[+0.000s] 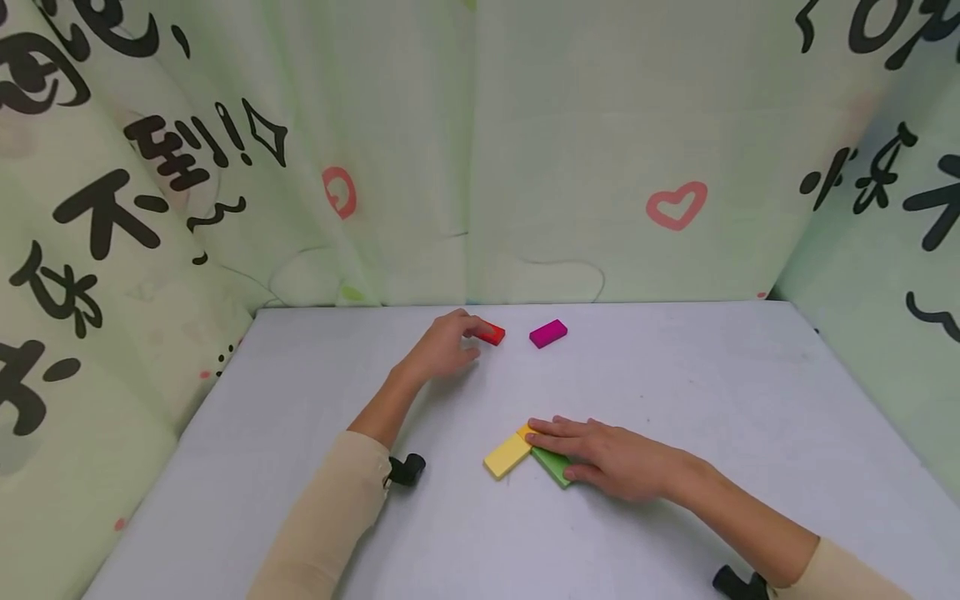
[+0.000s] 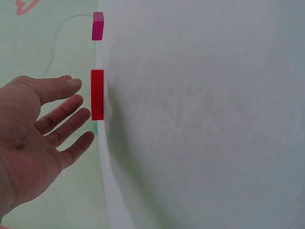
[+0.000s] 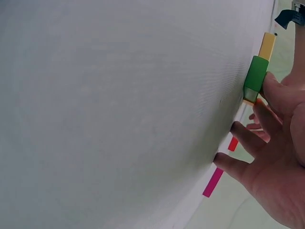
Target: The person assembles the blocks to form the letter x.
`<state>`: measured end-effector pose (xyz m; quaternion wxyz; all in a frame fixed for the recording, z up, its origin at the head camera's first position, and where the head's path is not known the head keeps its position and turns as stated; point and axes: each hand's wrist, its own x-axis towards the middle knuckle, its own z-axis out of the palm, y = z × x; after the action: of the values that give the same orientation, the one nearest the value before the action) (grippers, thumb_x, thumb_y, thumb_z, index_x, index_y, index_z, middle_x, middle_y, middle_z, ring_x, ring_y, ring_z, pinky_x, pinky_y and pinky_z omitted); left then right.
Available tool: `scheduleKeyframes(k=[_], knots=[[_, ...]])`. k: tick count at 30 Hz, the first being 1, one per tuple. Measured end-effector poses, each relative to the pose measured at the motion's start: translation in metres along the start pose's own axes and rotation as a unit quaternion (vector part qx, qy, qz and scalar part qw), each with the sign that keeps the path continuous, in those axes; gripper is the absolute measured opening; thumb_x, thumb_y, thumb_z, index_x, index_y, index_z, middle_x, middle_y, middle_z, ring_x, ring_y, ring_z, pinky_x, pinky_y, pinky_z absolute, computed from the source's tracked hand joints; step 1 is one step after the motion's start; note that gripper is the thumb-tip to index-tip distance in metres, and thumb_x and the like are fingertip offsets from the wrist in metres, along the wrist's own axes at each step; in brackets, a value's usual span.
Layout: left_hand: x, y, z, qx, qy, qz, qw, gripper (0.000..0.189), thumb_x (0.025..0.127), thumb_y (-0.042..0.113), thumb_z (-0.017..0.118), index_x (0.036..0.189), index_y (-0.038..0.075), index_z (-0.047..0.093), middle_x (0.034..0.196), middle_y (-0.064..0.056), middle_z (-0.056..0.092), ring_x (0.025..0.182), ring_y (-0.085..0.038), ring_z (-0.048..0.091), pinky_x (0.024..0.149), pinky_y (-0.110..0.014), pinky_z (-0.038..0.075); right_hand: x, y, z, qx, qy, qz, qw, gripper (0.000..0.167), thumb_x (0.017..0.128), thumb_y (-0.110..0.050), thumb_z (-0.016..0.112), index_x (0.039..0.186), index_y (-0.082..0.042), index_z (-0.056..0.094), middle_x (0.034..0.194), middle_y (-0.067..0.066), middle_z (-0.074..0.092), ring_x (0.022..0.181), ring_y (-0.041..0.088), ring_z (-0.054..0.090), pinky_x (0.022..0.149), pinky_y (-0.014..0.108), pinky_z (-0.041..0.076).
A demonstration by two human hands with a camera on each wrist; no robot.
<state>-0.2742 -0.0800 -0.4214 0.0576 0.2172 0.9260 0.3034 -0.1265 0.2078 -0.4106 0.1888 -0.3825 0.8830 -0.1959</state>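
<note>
At the far side of the table, my left hand (image 1: pixel 444 346) is beside a red block (image 1: pixel 492 334). Its fingers are loosely spread, and in the left wrist view a small gap shows between them and the red block (image 2: pixel 97 94). My right hand (image 1: pixel 618 458) rests on a small group of blocks nearer the front, its fingers nearly straight. The thumb touches a green block (image 1: pixel 551 467), while the fingertips lie over an orange block (image 1: pixel 523 432), mostly hidden. A yellow block (image 1: pixel 506 457) adjoins these two on the left.
A magenta block (image 1: pixel 548 334) lies right of the red one, near the back edge of the white table (image 1: pixel 712 375). Printed curtains (image 1: pixel 562 150) hang behind the table and along both sides.
</note>
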Motion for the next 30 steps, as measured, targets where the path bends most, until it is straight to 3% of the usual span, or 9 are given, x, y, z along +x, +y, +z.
scheduleKeyframes(k=[13, 21, 30], knots=[[0.019, -0.005, -0.001, -0.016, 0.011, -0.032, 0.9993, 0.038, 0.095, 0.005, 0.072, 0.131, 0.018, 0.07, 0.135, -0.006, 0.062, 0.127, -0.027, 0.058, 0.098, -0.038, 0.059, 0.001, 0.001, 0.003, -0.003, 0.004, -0.006, 1.0, 0.063, 0.105, -0.018, 0.062, 0.163, -0.027, 0.038, 0.17, -0.004, 0.034, 0.154, 0.036, 0.037, 0.118, 0.066, 0.035], [0.033, -0.003, 0.002, -0.007, -0.007, -0.022, 0.9997, 0.038, 0.096, 0.007, 0.072, 0.131, 0.019, 0.07, 0.137, -0.007, 0.06, 0.127, -0.026, 0.056, 0.1, -0.038, 0.058, 0.001, 0.005, 0.006, -0.003, 0.003, 0.004, 1.0, 0.063, 0.105, -0.022, 0.062, 0.163, -0.03, 0.037, 0.171, -0.008, 0.032, 0.156, 0.032, 0.035, 0.12, 0.061, 0.034], [0.039, 0.0, 0.002, 0.006, -0.024, -0.021, 0.9995, 0.043, 0.091, 0.006, 0.077, 0.132, 0.019, 0.07, 0.139, -0.008, 0.059, 0.129, -0.027, 0.054, 0.099, -0.04, 0.059, 0.0, 0.004, 0.003, 0.002, 0.004, -0.005, 1.0, 0.063, 0.106, -0.02, 0.061, 0.163, -0.028, 0.037, 0.171, -0.005, 0.033, 0.155, 0.035, 0.036, 0.118, 0.066, 0.033]])
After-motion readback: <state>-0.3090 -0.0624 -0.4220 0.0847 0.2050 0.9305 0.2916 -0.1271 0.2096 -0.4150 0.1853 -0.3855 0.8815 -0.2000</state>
